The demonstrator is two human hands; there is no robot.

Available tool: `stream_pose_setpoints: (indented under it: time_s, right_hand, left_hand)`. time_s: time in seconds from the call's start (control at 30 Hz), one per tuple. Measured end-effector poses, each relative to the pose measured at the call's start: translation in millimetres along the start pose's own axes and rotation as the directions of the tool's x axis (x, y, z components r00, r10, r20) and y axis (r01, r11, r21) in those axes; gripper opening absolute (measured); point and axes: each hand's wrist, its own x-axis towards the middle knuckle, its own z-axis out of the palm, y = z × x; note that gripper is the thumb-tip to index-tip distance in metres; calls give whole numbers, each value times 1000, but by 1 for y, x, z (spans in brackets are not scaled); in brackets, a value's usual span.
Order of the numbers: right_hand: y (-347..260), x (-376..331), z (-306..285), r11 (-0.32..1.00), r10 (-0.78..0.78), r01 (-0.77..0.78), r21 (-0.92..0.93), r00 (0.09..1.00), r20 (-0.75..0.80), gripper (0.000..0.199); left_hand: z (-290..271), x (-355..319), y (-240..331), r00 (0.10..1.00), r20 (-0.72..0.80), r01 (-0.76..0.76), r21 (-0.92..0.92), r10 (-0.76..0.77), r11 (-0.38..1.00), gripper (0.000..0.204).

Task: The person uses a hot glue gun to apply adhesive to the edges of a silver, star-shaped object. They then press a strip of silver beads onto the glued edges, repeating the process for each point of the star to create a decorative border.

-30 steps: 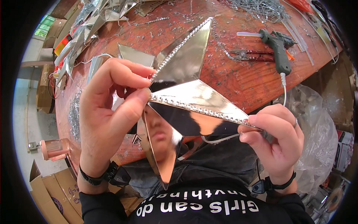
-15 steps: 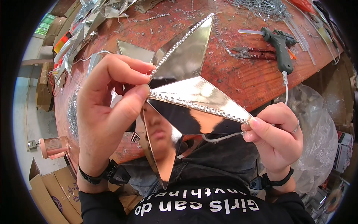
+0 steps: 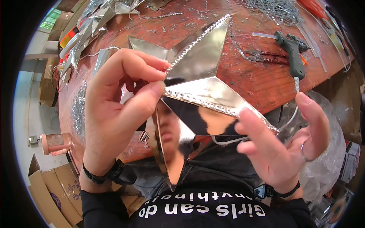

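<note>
A shiny, mirror-like silver star (image 3: 203, 57) with folded, raised points is held up above my lap. Strips of rhinestone trim (image 3: 201, 102) run along the ridges of its upper and right points; the right strip reaches that point's tip. My left hand (image 3: 114, 102) pinches the star near its centre, where the two strips meet, thumb and fingers closed. Beside the right point, my right hand (image 3: 279, 152) has its fingers spread and holds nothing. Its fingertips overlap the point's lower edge in view; I cannot tell whether they touch it.
On the red worktable (image 3: 251, 87) lie a dark green glue gun (image 3: 291, 57), red-handled snips (image 3: 266, 57), clear glue sticks (image 3: 313, 45) and a tangled silver heap (image 3: 279, 11). More silver pieces (image 3: 91, 30) sit at the far left. Cardboard boxes (image 3: 57, 193) and plastic sheeting (image 3: 323, 133) flank me.
My right hand has let go of the star's right tip and spread its fingers. The star and my left hand have shifted slightly to the right, the left pinch unchanged.
</note>
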Motion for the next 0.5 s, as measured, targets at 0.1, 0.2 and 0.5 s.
stream_pose_setpoints:
  time_s: [0.1, 0.2, 0.5]
  right_hand:
    - [4, 20, -18, 967, -122, 171, -188, 961, 250, 27]
    - [-8, 21, -9, 991, 81, -58, -119, 976, 202, 29]
    - [-26, 19, -4, 920, 387, -391, -1, 911, 145, 36]
  left_hand:
    - [0, 0, -1, 1000, 5, -7, -6, 7, 1000, 11]
    - [-1, -1, -2, 1000, 0, -16, -25, 16, 1000, 11]
    - [0, -1, -4, 999, -1, -35, -53, 35, 998, 12]
